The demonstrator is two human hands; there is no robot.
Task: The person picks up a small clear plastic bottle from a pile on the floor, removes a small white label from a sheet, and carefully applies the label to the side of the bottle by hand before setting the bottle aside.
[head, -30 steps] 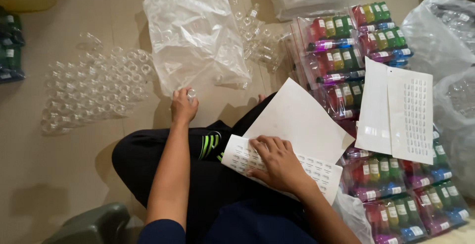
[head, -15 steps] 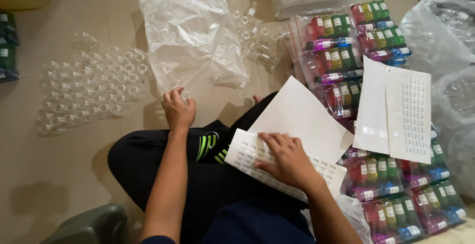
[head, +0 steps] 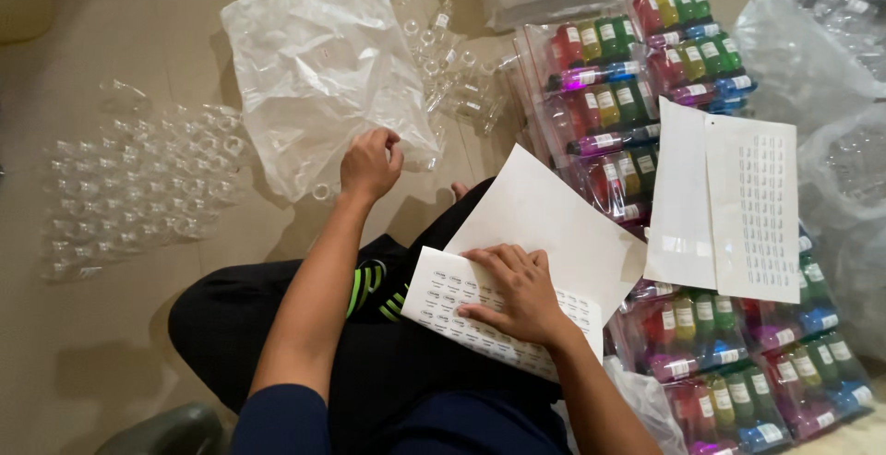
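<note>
— Grip? L first.
— Left hand (head: 370, 165) curled shut, fingers pinched together on sth small; can't tell what, hidden in fist. Touching lower edge of clear plastic bag (head: 318, 77).
— Farther left?
— Rows of small clear vials (head: 138, 187) standing on tan floor (head: 83, 363), approx 9 o'clock from fist, near but apart. One stray vial (head: 321, 191) just beside fist, approx 7 o'clock.
— Above bag?
— More clear vials (head: 452, 72), loose heap, at 1 o'clock from fist, beside bag's right edge.
— Centre?
— Seated cross-legged, black trousers (head: 388, 363), green stripes at knee. Label sheet (head: 461, 312) lying across lap, small oval stickers in rows. Right hand (head: 515, 291) flat on it, fingers spread slightly, tips pressing sticker rows; nothing pinched as far as visible. Blank white sheet (head: 544, 224) under/behind, approx 12 o'clock from right hand, tilted.
— Right side?
— Packs of coloured bottles (head: 637, 95) in clear wrap, red/yellow/green/blue, stacked from 1 to 4 o'clock of right hand. Two more white sheets (head: 724, 206) on top of packs, at 2 o'clock; right one w/ sticker rows, left one mostly bare. Big clear bags (head: 821, 40) at far right edge, contents unclear.
</note>
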